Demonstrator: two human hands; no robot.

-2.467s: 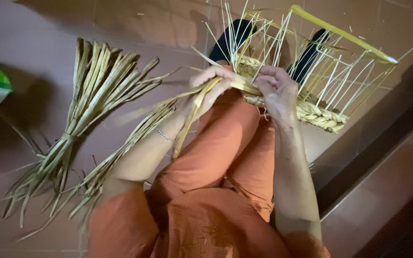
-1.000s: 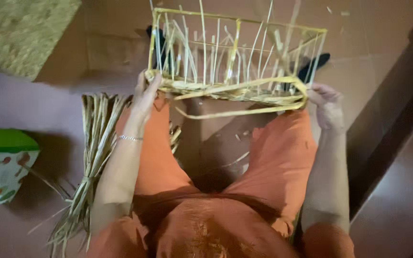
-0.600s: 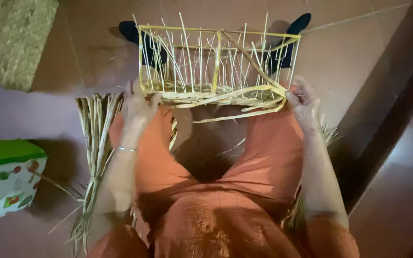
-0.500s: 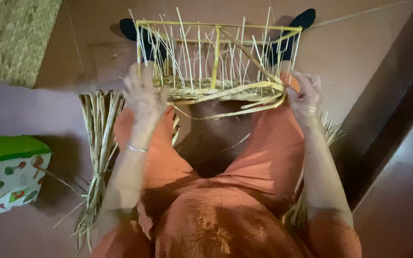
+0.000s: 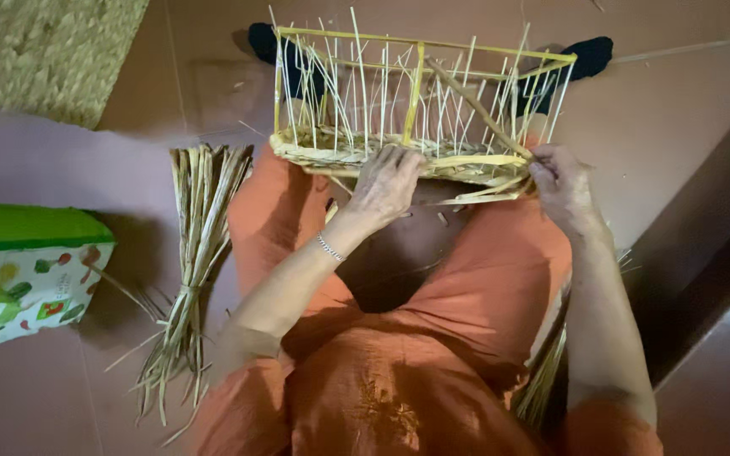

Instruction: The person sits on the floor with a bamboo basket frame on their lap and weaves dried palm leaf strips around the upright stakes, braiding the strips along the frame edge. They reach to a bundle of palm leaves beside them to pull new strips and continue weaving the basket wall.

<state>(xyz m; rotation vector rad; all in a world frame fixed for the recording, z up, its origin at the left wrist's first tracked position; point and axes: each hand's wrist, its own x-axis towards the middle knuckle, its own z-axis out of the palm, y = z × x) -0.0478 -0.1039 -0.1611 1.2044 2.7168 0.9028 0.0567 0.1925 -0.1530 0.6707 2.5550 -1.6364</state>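
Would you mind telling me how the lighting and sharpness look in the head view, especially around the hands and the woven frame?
Head view: light is dim and warm, with no glare; the left hand and right hand on the straw basket frame are fairly sharp. A dark shadow lies between the knees and along the right edge; the straw bundle is slightly soft, and the green box casts a shadow on the floor.

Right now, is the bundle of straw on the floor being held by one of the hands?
No, the straw bundle lies alone on the floor, while the left hand and right hand both touch the woven basket.
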